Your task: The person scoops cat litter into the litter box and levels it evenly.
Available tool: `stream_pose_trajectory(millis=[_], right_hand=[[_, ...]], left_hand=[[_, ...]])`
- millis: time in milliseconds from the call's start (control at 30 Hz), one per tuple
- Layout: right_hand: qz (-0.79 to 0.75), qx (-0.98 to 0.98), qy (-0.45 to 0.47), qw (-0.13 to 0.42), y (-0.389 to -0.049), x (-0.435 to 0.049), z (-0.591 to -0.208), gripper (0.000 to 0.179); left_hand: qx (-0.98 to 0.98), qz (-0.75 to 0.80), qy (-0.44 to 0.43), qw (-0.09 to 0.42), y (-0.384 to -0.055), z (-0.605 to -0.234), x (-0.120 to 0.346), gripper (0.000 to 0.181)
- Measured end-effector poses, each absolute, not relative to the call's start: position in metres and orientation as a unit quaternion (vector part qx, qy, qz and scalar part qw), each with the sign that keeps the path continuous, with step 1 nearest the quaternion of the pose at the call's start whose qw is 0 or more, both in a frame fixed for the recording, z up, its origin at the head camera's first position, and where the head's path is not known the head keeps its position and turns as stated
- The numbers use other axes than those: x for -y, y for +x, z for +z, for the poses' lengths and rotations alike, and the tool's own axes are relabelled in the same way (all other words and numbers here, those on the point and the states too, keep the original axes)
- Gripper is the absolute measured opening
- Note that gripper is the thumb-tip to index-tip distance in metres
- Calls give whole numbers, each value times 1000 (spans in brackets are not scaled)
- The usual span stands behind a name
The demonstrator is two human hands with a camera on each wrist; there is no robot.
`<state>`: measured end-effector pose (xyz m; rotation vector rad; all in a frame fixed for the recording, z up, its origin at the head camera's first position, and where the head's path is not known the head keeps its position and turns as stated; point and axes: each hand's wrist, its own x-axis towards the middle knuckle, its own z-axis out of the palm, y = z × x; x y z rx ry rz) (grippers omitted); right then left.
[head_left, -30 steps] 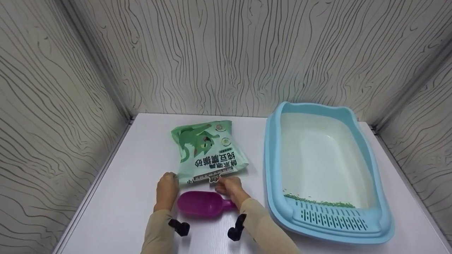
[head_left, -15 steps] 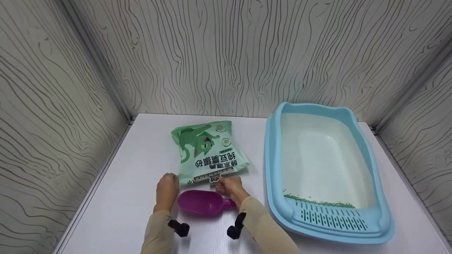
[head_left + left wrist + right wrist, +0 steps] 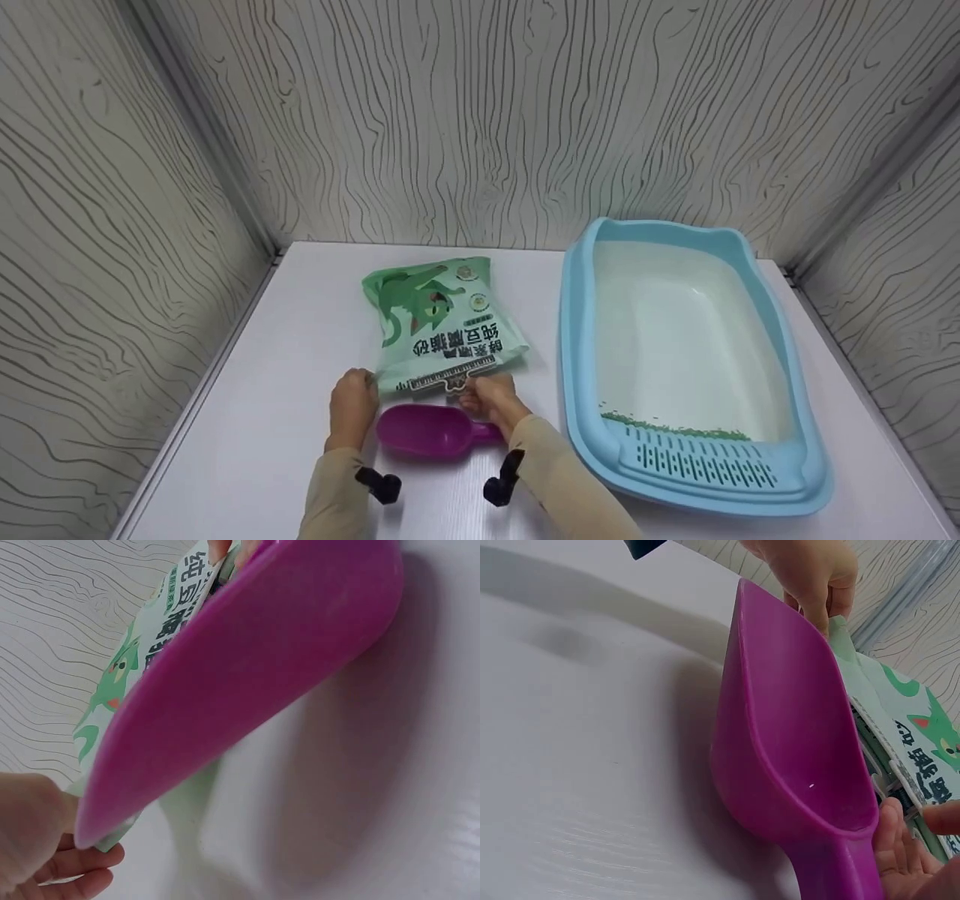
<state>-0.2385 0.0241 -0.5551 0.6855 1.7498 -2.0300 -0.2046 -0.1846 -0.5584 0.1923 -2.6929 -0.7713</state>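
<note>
A green cat litter bag (image 3: 450,319) with a cat printed on it lies on the table, its lettering upside down in the head view. A bag clip (image 3: 450,370) with ruler-like marks runs along its near edge. My left hand (image 3: 352,405) pinches the bag's near left corner; the left wrist view shows the thumb over that corner and fingers under it. With thumb above and fingers below, my right hand (image 3: 919,862) grips the cat-shaped end of the clip. Just in front of the bag sits a purple scoop (image 3: 427,433), its handle partly behind my right wrist.
To the right stands a large pale blue litter box (image 3: 576,337) with a slotted front step (image 3: 705,463) and a white inside. Wood-patterned walls (image 3: 450,120) enclose the white table (image 3: 247,420) at the back and both sides.
</note>
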Motion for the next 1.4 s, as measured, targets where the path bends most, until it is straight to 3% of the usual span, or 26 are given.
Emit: stream_pose_trajectory(millis=[267,467,1067,1400], right_hand=[[-696,-646,236,204,-235,-31,-546,4],[-692,-647,236,218,-234,-36,-543,12],[-684,-660,240,196,-224,-50,-536,2],[-667,-684,234,180,-219,-58,-536,5]], left_hand=[[950,-274,73,135,-206,-553,185,12],[948,-272,69,148,-205,-555,187,10],[950,-266,61,153,-205,-558,189,9],[949,-272,78,143,-206,-555,184,10]])
